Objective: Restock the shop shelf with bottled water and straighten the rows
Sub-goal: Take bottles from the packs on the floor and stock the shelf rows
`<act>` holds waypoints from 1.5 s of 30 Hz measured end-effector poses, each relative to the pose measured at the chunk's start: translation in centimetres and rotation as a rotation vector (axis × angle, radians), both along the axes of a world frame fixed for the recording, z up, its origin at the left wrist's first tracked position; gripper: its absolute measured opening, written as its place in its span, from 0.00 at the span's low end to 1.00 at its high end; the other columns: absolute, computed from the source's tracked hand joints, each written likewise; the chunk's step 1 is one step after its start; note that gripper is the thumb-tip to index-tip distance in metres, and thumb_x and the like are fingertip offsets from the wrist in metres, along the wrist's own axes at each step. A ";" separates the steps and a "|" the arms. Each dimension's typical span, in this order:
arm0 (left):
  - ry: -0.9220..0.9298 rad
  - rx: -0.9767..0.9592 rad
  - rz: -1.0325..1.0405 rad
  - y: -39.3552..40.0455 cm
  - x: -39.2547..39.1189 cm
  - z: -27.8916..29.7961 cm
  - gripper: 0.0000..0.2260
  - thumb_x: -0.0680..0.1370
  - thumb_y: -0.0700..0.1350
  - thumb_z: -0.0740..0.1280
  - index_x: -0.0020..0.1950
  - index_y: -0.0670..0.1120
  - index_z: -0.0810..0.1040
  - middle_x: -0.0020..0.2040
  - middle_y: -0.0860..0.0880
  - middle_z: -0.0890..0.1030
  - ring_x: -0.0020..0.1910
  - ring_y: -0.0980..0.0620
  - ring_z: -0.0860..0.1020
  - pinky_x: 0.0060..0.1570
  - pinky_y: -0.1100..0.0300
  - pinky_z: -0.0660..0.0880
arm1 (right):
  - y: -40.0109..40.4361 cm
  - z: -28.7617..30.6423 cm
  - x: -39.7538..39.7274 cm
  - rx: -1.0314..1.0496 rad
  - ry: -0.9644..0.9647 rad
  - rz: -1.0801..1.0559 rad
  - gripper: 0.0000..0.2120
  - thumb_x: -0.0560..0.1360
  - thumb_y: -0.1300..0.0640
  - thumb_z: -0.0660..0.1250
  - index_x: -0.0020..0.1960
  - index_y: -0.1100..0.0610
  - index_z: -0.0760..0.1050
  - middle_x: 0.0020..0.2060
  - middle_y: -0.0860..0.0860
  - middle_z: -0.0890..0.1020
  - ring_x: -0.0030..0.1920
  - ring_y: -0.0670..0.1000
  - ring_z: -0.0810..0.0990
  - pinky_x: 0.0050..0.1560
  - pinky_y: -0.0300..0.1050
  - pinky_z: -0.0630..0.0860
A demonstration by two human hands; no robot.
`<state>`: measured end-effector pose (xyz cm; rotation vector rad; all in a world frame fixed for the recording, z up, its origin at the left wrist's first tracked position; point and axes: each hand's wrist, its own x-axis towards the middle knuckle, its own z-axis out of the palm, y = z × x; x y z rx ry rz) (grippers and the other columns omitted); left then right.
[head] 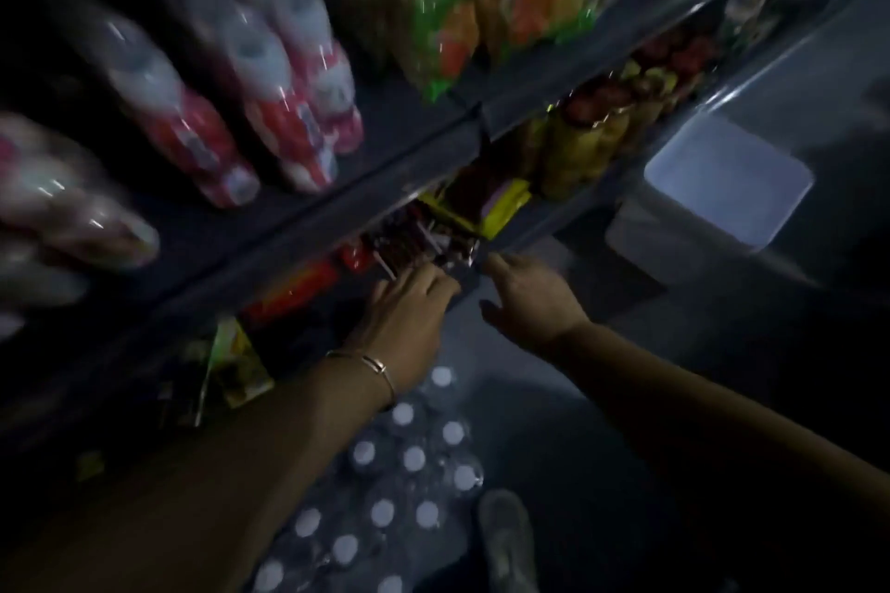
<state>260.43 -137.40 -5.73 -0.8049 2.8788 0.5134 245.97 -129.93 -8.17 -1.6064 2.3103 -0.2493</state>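
Observation:
The picture is dark and blurred. Several water bottles with red-and-white labels [269, 77] stand in rows on the upper shelf [308, 207] at the left. A pack of bottled water with white caps [409, 457] rests on the floor below my arms. My left hand [409, 313], with a thin bracelet on the wrist, reaches into the lower shelf among small dark packets [414, 241]; its fingertips are hidden there. My right hand [525, 294] hovers beside it at the shelf edge, fingers spread, holding nothing.
Green and orange juice packs [486, 0] fill the upper shelf to the right. Jars and yellow packets [578, 149] line the lower shelf. A pale lidded box [727, 178] sits on the floor at the right. A shoe [505, 539] shows beside the water pack.

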 end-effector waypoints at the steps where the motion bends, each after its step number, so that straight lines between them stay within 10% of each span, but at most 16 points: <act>1: -0.035 0.025 0.013 0.0 0.4 -2.9 0.21 0.77 0.40 0.61 0.68 0.50 0.64 0.66 0.52 0.64 0.68 0.51 0.62 0.62 0.56 0.60 | 0.0 -3.3 0.5 0.053 -0.027 0.016 0.21 0.74 0.56 0.64 0.66 0.59 0.67 0.63 0.57 0.73 0.63 0.58 0.70 0.56 0.48 0.71; 11: -0.101 0.041 0.068 -0.5 2.3 -21.6 0.23 0.75 0.39 0.62 0.68 0.52 0.62 0.67 0.53 0.62 0.68 0.52 0.61 0.62 0.59 0.56 | 0.4 -25.5 4.0 0.371 -0.281 0.016 0.37 0.67 0.47 0.74 0.70 0.56 0.62 0.66 0.55 0.70 0.65 0.57 0.68 0.63 0.50 0.70; 24: -0.049 0.017 0.088 -1.2 2.0 -21.6 0.23 0.72 0.36 0.63 0.64 0.52 0.65 0.63 0.54 0.64 0.65 0.54 0.63 0.61 0.62 0.54 | 0.6 -25.6 4.9 0.199 -0.396 -0.128 0.30 0.64 0.46 0.76 0.61 0.52 0.70 0.55 0.52 0.80 0.54 0.54 0.78 0.52 0.47 0.76; 33: -0.090 0.062 0.002 -1.0 -1.5 -3.7 0.24 0.74 0.41 0.63 0.68 0.52 0.61 0.65 0.52 0.64 0.67 0.52 0.61 0.64 0.57 0.57 | 1.9 -2.8 -0.5 0.064 -0.464 -0.009 0.30 0.62 0.49 0.78 0.61 0.54 0.75 0.56 0.51 0.81 0.57 0.52 0.78 0.58 0.45 0.74; 40: 0.051 0.160 -0.081 -0.8 -3.5 22.3 0.27 0.67 0.58 0.64 0.63 0.48 0.68 0.62 0.49 0.73 0.64 0.49 0.71 0.63 0.54 0.68 | 2.5 26.5 -3.7 -0.111 -0.380 0.082 0.22 0.64 0.54 0.78 0.55 0.58 0.78 0.50 0.50 0.82 0.50 0.46 0.79 0.52 0.39 0.75; 45: 0.261 0.255 -0.141 0.0 -2.5 41.7 0.26 0.66 0.50 0.73 0.61 0.54 0.69 0.56 0.54 0.79 0.55 0.55 0.78 0.56 0.61 0.75 | 3.8 47.2 -4.2 -0.276 -0.391 0.124 0.14 0.65 0.62 0.76 0.50 0.59 0.79 0.47 0.52 0.83 0.45 0.47 0.81 0.50 0.42 0.77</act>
